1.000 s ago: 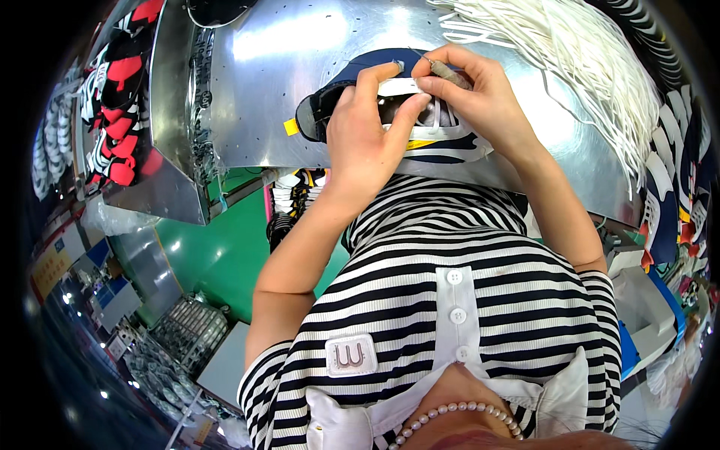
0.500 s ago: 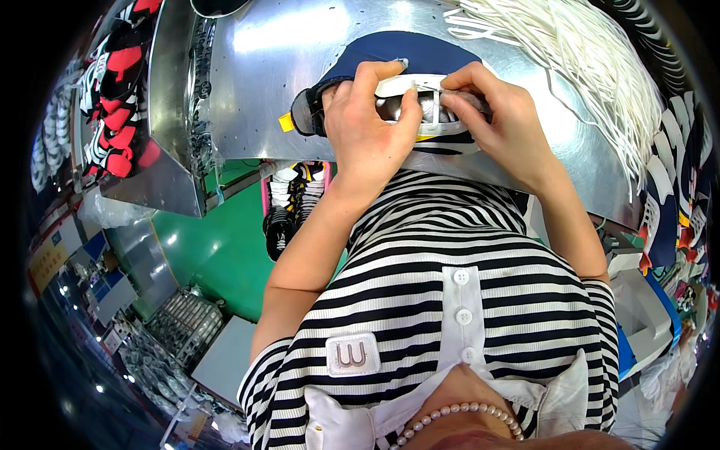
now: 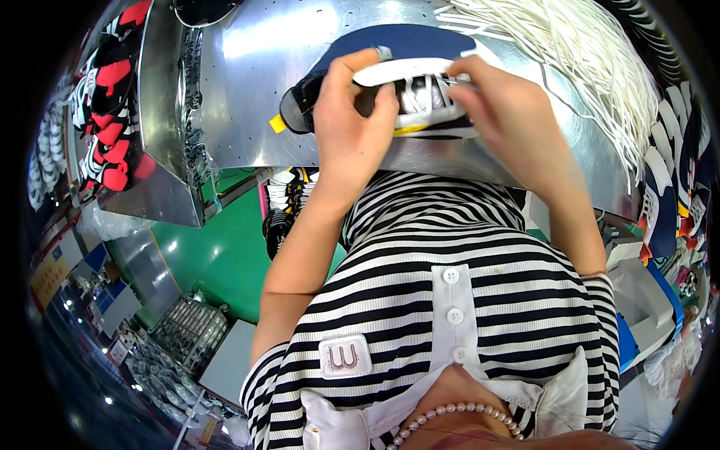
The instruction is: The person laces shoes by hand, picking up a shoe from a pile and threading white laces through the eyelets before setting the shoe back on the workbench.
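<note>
A navy, white and black shoe upper (image 3: 405,41) lies on its side on the metal table in front of me, a yellow tab (image 3: 277,123) at its heel end. White shoelace (image 3: 429,94) crosses its opening in several rows. My left hand (image 3: 349,124) is closed on the upper, with thumb and forefinger at the white eyelet strip (image 3: 394,72). At the toe-side end of the lacing, my right hand (image 3: 517,124) is slightly smeared by motion. Its thumb and forefinger pinch white shoelace by the eyelets; the other fingers are curled and partly hidden.
A big bundle of loose white shoelaces (image 3: 577,82) covers the table's far right. Red and black shoe parts (image 3: 112,124) are stacked left, beyond the metal edge (image 3: 161,112). Navy and white uppers (image 3: 661,180) hang at the right. Shoes (image 3: 281,196) stand in a pink-edged container below the table.
The upper has tilted and moved slightly left, its opening showing more. My left hand has shifted left with it. My right hand has moved a little right and turned, its fingers still at the lacing.
</note>
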{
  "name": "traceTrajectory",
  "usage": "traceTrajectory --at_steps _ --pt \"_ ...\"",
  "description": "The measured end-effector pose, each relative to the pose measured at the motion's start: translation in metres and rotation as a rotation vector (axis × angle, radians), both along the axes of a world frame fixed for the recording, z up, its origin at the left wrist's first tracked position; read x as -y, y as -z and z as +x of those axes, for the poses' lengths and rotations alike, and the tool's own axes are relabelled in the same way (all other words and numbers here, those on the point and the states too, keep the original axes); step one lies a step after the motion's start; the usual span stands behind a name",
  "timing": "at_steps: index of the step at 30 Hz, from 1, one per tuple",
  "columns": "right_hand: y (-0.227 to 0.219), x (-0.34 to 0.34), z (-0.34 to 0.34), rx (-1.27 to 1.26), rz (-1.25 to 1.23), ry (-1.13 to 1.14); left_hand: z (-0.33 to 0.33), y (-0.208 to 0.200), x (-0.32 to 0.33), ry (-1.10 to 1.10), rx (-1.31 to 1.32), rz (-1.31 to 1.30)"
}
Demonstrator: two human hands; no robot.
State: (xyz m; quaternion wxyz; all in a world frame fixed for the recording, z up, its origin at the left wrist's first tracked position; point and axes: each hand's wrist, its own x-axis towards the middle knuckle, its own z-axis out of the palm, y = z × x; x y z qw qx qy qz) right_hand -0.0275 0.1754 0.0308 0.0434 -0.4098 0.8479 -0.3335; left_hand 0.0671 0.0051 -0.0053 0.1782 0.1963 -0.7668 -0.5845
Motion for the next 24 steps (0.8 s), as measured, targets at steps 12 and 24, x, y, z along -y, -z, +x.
traceTrajectory --at_steps 12,24 --pt "0.048 -0.021 -0.002 0.024 -0.148 0.227 -0.003 -0.032 0.012 0.217 0.211 -0.085" --pt "0.016 -0.059 0.041 0.348 -0.143 -0.289 -0.025 -0.016 0.012 0.183 -0.043 -0.804"
